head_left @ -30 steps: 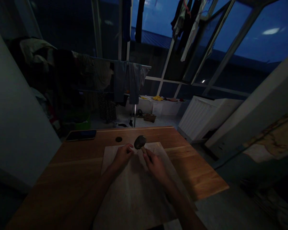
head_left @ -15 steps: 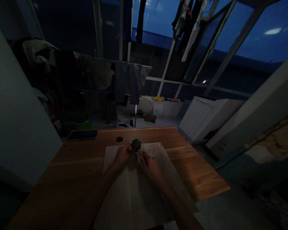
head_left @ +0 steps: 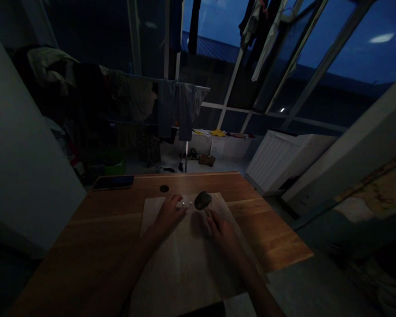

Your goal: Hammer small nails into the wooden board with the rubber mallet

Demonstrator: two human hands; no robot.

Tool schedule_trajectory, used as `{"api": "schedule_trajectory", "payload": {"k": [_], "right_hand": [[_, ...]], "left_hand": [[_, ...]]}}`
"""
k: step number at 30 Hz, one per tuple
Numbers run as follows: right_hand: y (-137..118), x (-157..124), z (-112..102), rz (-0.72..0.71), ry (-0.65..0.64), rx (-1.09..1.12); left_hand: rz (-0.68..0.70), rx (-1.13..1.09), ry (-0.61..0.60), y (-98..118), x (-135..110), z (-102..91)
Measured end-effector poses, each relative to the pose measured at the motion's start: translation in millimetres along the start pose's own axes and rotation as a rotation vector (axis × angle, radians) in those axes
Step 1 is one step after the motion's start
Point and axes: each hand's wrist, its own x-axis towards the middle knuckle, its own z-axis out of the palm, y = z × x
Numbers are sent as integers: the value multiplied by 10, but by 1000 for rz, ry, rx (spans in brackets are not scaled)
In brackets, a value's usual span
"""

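A pale wooden board [head_left: 188,259] lies on a brown wooden table [head_left: 95,237] in dim light. My right hand [head_left: 222,231] is closed round the handle of a small hammer [head_left: 203,201], whose dark round head is raised just above the board's far end. My left hand [head_left: 170,211] rests on the board to the left of the hammer head. Its fingertips are pinched together beside small shiny nails [head_left: 186,204] that stand in the board. I cannot make out whether the fingers hold one.
A dark phone [head_left: 113,182] lies at the table's far left corner, and a round hole [head_left: 164,188] is near the far edge. Beyond the table stand a clothes rack [head_left: 158,105] with hanging laundry, a white radiator [head_left: 277,158] and large windows.
The hammer head came down to the nails beside my left fingers half a second ago, and has now lifted and swung to the right. My left hand stayed in place.
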Motion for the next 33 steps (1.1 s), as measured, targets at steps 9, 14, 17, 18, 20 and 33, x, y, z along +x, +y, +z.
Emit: {"api": "schedule_trajectory", "payload": {"k": [9,14,17,18,20,33], "right_hand": [[275,-177,-155,37,-6,2],[319,-157,-93,60,7,-47],[307,-161,-88,70,3,-65],[303,-162,-90,65,3,-61],[301,-163,-91,58,3,-48],[245,-179,-127,53,-5,-39]], "left_hand": [[730,382,-512,791,-205,208],[735,480,-529,887,-300,375],[716,476,-519,890,-312,380],[711,473,-526,893,-308,366],[696,461,-547,898,-291,320],[-6,-32,-316,206,4,-268]]}}
